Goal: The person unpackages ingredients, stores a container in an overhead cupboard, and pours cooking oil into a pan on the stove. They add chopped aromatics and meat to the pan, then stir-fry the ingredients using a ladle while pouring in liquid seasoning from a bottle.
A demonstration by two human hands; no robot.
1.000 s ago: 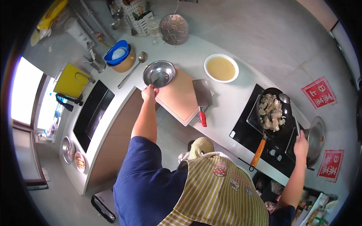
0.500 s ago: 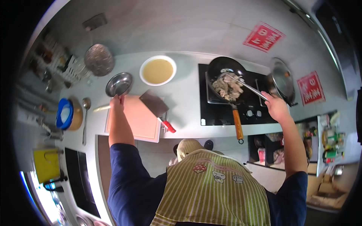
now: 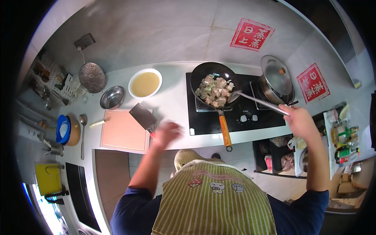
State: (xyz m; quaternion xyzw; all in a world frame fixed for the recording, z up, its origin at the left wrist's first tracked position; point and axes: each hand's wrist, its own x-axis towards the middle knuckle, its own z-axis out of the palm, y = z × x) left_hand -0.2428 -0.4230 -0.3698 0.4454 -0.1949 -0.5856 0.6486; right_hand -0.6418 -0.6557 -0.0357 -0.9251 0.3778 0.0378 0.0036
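Observation:
My right hand [image 3: 299, 119] is closed on the handle of a metal ladle [image 3: 258, 102], whose bowl rests in the black wok [image 3: 201, 69] at the right edge of the meat pieces [image 3: 214, 91]. The wok sits on the hob with its wooden handle [image 3: 225, 131] toward me. My left hand [image 3: 168, 135] is blurred by motion, over the counter's front edge beside the cleaver [image 3: 143, 116]; its fingers are smeared. The cleaver's blade lies across the right of the pink cutting board [image 3: 123, 133]. Behind the board stands a steel bowl [image 3: 112, 98].
A white bowl of yellowish liquid [image 3: 145, 83] stands behind the cleaver. A lidded pot [image 3: 276, 80] is on the hob's right side. An open drawer [image 3: 274, 156] holds packets below the counter. A long spoon [image 3: 82, 133] and blue basket [image 3: 63, 129] lie left.
My left hand has let go of the steel bowl and moved right toward the wok handle. The ladle has shifted from the meat's upper part to its right side. The view has turned right.

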